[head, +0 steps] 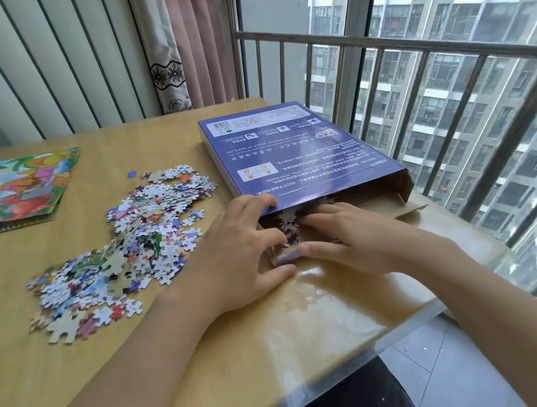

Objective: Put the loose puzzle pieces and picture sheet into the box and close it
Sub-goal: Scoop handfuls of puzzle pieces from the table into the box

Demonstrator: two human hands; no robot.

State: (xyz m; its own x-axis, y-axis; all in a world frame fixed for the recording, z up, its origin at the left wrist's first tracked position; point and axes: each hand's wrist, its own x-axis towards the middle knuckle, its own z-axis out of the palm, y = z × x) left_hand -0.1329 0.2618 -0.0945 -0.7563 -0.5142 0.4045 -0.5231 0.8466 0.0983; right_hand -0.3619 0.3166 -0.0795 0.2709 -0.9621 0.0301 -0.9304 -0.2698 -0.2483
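Blue box [291, 152] lies flat on the wooden table [185, 360], printed back face up, open end toward the person, brown flap [401, 203] folded out on the right side of the mouth. Left hand [233, 260] at the left corner of the open end: fingertips curled over the top panel edge, thumb stretched along the table below the mouth, so it grips that corner. Right hand [351, 236] lies flat in the mouth, fingers straight and close together, tips against the puzzle pieces inside the box [289, 223]; nothing pinched. Loose pile of puzzle pieces [121, 244] still on the table left of the box, just beside the left hand, spread toward the near-left. Picture sheet [13, 191] lies flat at the far-left of the table, well apart from the box. Window railing [412, 55] behind the box
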